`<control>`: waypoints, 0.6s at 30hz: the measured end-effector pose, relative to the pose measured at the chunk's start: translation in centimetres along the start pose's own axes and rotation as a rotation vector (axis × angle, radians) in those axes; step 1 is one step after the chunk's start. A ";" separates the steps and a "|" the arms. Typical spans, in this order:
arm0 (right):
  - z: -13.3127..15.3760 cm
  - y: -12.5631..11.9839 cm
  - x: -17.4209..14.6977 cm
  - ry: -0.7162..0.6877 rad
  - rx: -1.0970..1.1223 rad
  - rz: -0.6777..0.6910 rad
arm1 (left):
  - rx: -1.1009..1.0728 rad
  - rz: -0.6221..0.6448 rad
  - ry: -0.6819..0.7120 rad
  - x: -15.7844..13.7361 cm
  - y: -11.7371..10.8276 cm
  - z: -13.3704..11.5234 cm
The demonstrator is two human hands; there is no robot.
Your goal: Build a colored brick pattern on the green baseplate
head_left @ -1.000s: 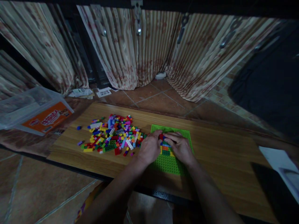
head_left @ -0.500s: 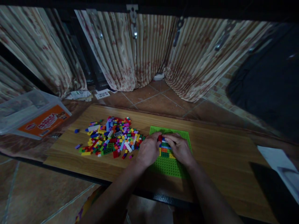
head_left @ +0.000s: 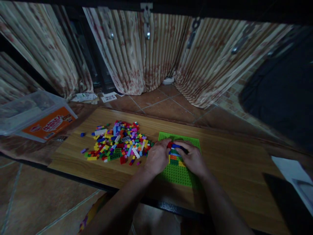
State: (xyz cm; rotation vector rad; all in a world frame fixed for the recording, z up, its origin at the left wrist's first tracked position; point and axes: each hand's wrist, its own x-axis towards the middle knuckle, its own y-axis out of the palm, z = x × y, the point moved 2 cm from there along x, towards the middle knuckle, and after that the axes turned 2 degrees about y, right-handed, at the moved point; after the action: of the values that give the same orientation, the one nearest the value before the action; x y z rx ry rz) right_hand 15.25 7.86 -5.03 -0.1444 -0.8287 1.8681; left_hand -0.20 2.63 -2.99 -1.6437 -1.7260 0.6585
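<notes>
A bright green studded baseplate (head_left: 178, 178) lies on the wooden board, bearing a compact block of toy bricks (head_left: 174, 157) in rows of orange, green, yellow and light blue. My left hand (head_left: 157, 157) is over the plate's left side, fingers closed at a red brick (head_left: 169, 144) on the block's far left corner. From the right, my right hand (head_left: 193, 157) reaches in, its thumb and fingers closed around a blue brick (head_left: 175, 146) at the far edge of the block. Both hands' fingertips partly hide the bricks there.
Left of the plate spreads a pile of loose coloured bricks (head_left: 119, 142) on the wooden board (head_left: 227, 169). A clear plastic box (head_left: 44, 120) with an orange label stands beyond the board's left end. White paper (head_left: 290, 169) and a dark flat object (head_left: 281, 195) lie at the right.
The right hand's fingers have shifted slightly, and more of the blue brick shows between the hands. The left hand stays at the red brick. The whole view has moved a little.
</notes>
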 end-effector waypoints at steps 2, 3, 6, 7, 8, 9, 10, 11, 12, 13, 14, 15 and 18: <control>0.0 0.0 0.0 -0.010 0.025 -0.016 | -0.002 -0.005 0.030 0.0 0.1 0.1; 0.0 0.0 0.0 -0.014 0.037 -0.025 | -0.002 -0.006 0.045 0.0 0.1 0.1; 0.2 -0.5 0.0 0.034 0.076 -0.107 | 0.010 -0.008 0.072 0.0 0.0 0.1; 0.3 -0.9 0.1 0.073 0.091 -0.160 | 0.015 -0.009 0.072 0.0 0.0 0.1; 0.4 -1.3 0.1 0.115 0.109 -0.226 | 0.020 -0.009 0.070 0.0 -0.1 0.1; 0.5 -1.7 0.0 0.156 0.130 -0.297 | 0.024 -0.006 0.067 0.0 -0.1 0.0; 0.7 -2.1 0.0 0.191 0.149 -0.366 | 0.027 -0.002 0.065 0.1 -0.1 0.0; 0.8 -2.5 -0.1 0.219 0.164 -0.424 | 0.030 0.004 0.063 0.1 -0.1 0.0; 0.9 -2.8 -0.1 0.239 0.171 -0.464 | 0.032 0.011 0.065 0.1 -0.1 0.0; 1.0 -2.9 -0.2 0.252 0.167 -0.476 | 0.033 0.015 0.069 0.1 -0.1 0.0; 1.0 -3.0 -0.3 0.259 0.146 -0.463 | 0.037 0.015 0.075 0.1 -0.1 0.1; 1.0 -3.0 -0.5 0.258 0.107 -0.432 | 0.042 0.013 0.081 0.1 -0.1 0.1; 0.9 -2.6 -0.7 0.204 -0.049 -0.325 | 0.058 0.017 0.085 0.1 -0.2 0.0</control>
State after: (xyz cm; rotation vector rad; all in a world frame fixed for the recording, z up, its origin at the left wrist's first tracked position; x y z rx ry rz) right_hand 17.11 7.38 -2.96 -0.2143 -0.7107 1.5017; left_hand -0.36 2.74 -2.86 -1.6247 -1.6195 0.6321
